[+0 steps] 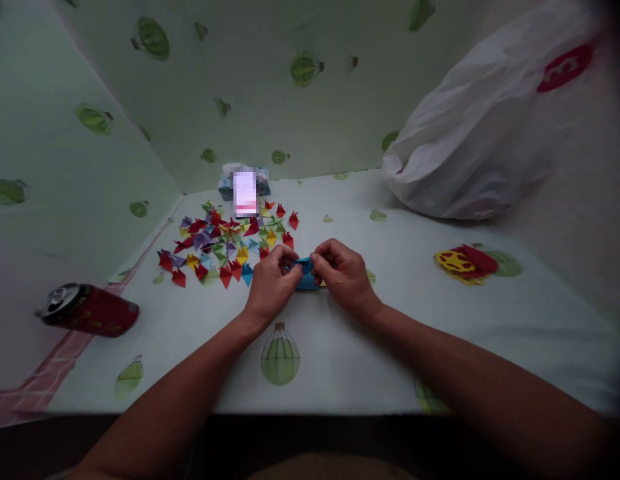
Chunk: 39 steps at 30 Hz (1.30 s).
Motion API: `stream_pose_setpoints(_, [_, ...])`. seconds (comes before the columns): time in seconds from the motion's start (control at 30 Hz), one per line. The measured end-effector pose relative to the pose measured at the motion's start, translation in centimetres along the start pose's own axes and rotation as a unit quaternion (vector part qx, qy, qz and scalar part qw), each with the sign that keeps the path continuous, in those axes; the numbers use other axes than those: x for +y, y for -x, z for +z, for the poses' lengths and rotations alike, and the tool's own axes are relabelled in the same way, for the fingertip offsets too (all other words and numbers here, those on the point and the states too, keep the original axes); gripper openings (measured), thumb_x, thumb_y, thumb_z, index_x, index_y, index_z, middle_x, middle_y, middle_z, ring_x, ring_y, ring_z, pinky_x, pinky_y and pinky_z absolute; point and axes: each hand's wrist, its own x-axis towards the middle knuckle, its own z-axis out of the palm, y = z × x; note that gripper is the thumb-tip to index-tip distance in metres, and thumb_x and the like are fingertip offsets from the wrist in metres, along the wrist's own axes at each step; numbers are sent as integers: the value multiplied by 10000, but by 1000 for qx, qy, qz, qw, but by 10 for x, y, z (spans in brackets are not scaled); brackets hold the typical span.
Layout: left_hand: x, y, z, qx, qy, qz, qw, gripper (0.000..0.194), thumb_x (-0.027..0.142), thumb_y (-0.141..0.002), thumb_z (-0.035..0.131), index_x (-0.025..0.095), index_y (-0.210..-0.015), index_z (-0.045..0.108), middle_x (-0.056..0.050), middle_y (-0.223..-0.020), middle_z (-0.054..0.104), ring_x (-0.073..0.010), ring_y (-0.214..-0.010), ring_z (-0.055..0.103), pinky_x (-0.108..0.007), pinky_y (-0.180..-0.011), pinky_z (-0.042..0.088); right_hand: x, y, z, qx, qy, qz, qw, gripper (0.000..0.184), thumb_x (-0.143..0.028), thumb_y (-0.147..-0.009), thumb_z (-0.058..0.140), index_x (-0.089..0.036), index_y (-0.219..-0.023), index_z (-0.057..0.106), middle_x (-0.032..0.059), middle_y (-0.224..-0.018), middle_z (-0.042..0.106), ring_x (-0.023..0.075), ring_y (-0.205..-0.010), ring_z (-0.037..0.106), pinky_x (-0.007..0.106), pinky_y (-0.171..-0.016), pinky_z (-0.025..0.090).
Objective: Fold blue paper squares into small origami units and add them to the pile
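Observation:
A small piece of blue folded paper [307, 279] is between my two hands at the middle of the table. My left hand [274, 277] pinches its left side with thumb and fingers. On the other side, my right hand [343, 272] grips the upper right edge, fingers curled. A bit of yellow shows under the blue paper by the right hand; what it belongs to is hidden. Just beyond my left hand lies a spread of small folded paper cranes [230, 243] in red, purple, yellow, green and blue.
A tissue box [225, 187] stands at the back with a lit phone [246, 193] before it. A red drink can [93, 310] is at left. Yellow and red paper cut-outs [463, 262] lie at right, below a large white plastic bag [455, 147]. The table's front edge is near my forearms.

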Motion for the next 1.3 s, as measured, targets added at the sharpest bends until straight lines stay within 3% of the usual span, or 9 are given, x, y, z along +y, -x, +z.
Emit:
stream_pose_setpoints(0.27, [0, 1, 1, -29, 76, -59, 995, 111, 236, -783, 613, 220, -781, 503, 55, -597, 553, -111, -471, 539, -245, -495, 411, -3, 4, 0, -4, 127, -86, 988, 148, -298, -891, 549, -217, -770, 521, -11, -664, 575, 131, -598, 502, 274, -600, 411])
stream_pose_setpoints(0.5, [3, 2, 0, 7, -2, -5, 1000, 113, 155, -737, 578, 219, -782, 497, 36, -701, 553, -124, -625, 513, -260, -599, 380, -2, 6, 2, -5, 173, -142, 975, 145, -271, -909, 533, -217, -775, 521, 0, -703, 596, 131, -601, 493, 275, -618, 403])
stream_pose_setpoints(0.6, [5, 3, 0, 8, -25, 14, 1000, 113, 135, -747, 562, 218, -786, 496, 33, -717, 555, -127, -644, 517, -270, -629, 385, -2, 6, 1, 12, 163, -119, 979, 152, -281, -909, 538, -217, -771, 521, -3, -687, 576, 131, -591, 491, 276, -599, 399])
stream_pose_setpoints(0.7, [4, 4, 0, -3, 28, 16, 999, 91, 225, -813, 606, 218, -863, 531, 23, -748, 584, -129, -652, 536, -263, -616, 399, -3, 4, 0, 32, 121, -75, 989, 161, -309, -901, 549, -220, -772, 514, -9, -660, 567, 133, -580, 522, 276, -579, 420])
stream_pose_setpoints(0.8, [2, 4, 1, -34, 98, 9, 995, 274, 385, -852, 667, 221, -1045, 563, 22, -755, 595, -127, -622, 540, -256, -573, 410, -3, 0, -2, 57, 48, -27, 997, 180, -343, -900, 566, -223, -782, 503, -15, -634, 589, 134, -563, 582, 275, -564, 464])
stream_pose_setpoints(0.9, [0, 5, 5, -52, 134, 7, 990, 433, 394, -799, 753, 225, -1142, 551, 27, -764, 588, -116, -596, 531, -250, -550, 424, -4, -2, -3, 81, -10, -3, 997, 182, -359, -885, 595, -222, -796, 517, -15, -649, 620, 132, -575, 619, 271, -565, 503])
stream_pose_setpoints(1.3, [2, 7, 10, 0, 295, -55, 954, 324, 352, -813, 729, 203, -1018, 527, 40, -749, 610, -84, -557, 553, -234, -563, 472, -9, 6, 5, 55, -98, 36, 993, 253, -419, -865, 664, -211, -825, 527, -6, -703, 679, 127, -572, 671, 275, -583, 566])
